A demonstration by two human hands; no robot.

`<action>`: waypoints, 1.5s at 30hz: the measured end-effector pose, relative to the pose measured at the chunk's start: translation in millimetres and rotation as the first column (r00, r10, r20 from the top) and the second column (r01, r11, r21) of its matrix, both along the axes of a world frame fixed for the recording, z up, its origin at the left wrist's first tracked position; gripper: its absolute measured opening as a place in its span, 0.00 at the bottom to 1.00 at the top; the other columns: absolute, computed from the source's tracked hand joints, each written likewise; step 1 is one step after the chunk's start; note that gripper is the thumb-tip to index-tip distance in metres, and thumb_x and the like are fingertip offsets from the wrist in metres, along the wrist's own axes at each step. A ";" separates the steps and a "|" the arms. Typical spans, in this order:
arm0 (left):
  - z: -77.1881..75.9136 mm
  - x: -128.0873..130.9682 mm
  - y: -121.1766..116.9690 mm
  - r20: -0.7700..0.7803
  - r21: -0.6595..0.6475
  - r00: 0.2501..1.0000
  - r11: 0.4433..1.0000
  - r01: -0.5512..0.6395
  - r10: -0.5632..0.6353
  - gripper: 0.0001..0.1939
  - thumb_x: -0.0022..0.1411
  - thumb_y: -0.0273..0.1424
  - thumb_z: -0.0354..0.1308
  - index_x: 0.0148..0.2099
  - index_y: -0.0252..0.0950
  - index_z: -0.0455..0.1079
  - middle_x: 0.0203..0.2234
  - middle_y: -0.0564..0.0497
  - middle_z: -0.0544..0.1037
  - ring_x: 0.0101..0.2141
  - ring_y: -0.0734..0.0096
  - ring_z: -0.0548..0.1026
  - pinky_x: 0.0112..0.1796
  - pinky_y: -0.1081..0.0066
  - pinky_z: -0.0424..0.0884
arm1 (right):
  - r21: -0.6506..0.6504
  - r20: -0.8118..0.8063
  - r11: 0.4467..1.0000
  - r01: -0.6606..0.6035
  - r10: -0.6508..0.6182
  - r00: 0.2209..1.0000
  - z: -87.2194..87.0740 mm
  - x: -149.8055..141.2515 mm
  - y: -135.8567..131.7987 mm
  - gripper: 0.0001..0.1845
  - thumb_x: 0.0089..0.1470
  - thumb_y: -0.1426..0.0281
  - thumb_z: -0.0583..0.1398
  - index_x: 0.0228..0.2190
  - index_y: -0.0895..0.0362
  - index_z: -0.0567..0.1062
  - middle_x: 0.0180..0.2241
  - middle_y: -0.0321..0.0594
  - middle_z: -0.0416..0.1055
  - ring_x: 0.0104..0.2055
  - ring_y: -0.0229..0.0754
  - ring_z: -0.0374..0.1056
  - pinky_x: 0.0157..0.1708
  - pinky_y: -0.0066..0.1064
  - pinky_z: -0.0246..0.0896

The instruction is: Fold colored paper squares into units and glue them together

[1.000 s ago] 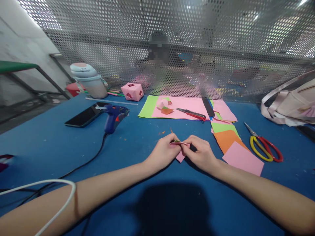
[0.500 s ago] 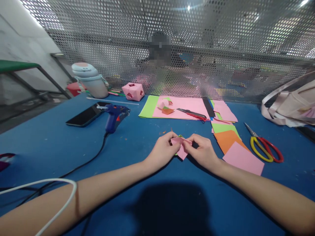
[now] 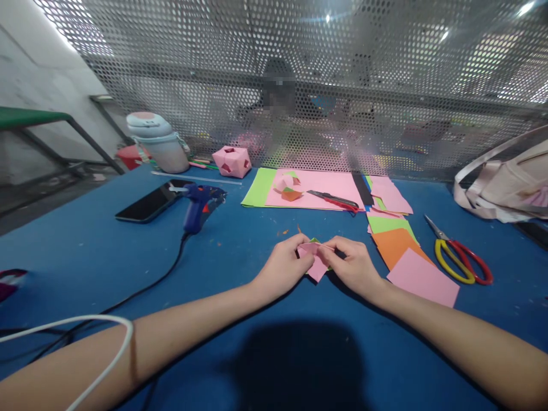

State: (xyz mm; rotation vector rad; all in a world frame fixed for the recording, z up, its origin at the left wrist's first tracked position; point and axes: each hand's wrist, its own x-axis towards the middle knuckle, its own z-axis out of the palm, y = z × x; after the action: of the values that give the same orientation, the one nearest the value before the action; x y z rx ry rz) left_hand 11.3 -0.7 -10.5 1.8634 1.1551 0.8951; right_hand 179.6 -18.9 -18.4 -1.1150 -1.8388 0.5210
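Here, left fingers (image 3: 305, 262), right fingers (image 3: 333, 260) pinch folded pink paper (image 3: 317, 270) (bottle-lid mark (image 3: 149, 123) illegible).

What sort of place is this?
Likely a papercraft workspace, though the wider room is unclear: a folded pink paper piece is being handled, with a glue gun and scissors on the blue table.

Blue table (image 3: 240, 245): open lane btwn glue gun (image 3: 195, 217) & L hand (image 3: 282, 265). R of R hand (image 3: 353, 265), paper squares (image 3: 423, 278) then scissors (image 3: 456, 260) block. White cable (image 3: 129, 331) crosses over L forearm (image 3: 192, 319); perf. metal screen (image 3: 205, 108) closes far edge.
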 end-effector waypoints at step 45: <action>6.2 0.7 -0.2 0.137 -0.168 0.989 0.983 0.074 -0.051 0.08 0.56 0.31 0.55 0.33 0.32 0.72 0.24 0.54 0.73 0.26 0.74 0.67 0.27 0.76 0.62 | 0.033 -0.039 0.999 -0.011 0.012 0.999 -0.7 3.0 1.0 0.06 0.56 0.72 0.58 0.28 0.57 0.74 0.25 0.35 0.68 0.28 0.35 0.64 0.29 0.28 0.57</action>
State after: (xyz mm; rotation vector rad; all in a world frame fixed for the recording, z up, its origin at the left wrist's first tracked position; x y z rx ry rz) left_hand 11.9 -0.9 -4.3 1.6657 1.0530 0.8417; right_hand 182.6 -17.9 -19.1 -1.0655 -1.8143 0.5141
